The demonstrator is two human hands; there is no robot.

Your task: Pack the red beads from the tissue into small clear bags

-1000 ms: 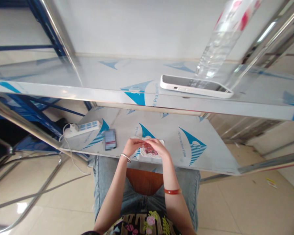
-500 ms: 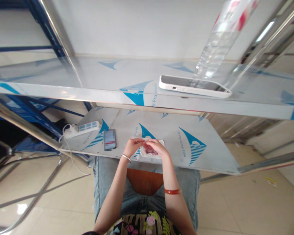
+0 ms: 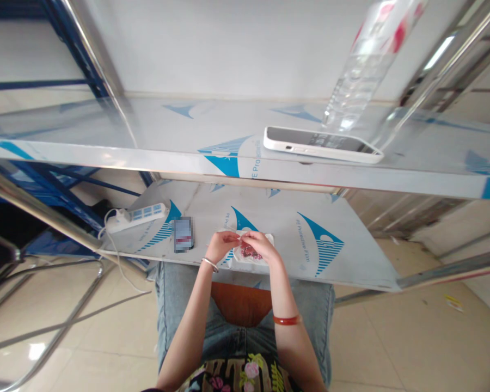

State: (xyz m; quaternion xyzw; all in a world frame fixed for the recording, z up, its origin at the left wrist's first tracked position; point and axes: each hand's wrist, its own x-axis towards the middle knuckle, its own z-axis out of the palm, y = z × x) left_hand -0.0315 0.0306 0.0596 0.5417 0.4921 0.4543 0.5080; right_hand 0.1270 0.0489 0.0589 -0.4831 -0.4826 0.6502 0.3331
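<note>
Both my hands meet fingertip to fingertip over the lower shelf. My left hand [image 3: 223,244] is closed in a pinch, and so is my right hand [image 3: 262,245]. Whatever lies between the fingertips is too small to make out. Just under my right hand, small red beads [image 3: 249,252] lie in a heap on a white, crinkled wrapper [image 3: 245,260]. My right hand covers part of the heap. A silver bangle circles my left wrist, and a reddish-brown one sits on my right forearm.
On the lower shelf [image 3: 269,212], left of my hands, are a dark phone [image 3: 183,234] and a white power strip [image 3: 136,216] with its cord. The upper shelf [image 3: 155,128] juts out ahead, carrying a white-cased phone [image 3: 322,146] and a clear bottle [image 3: 361,73].
My fingertips have shifted slightly, still together over the beads. The view has moved a touch; the other things stay where they were.
</note>
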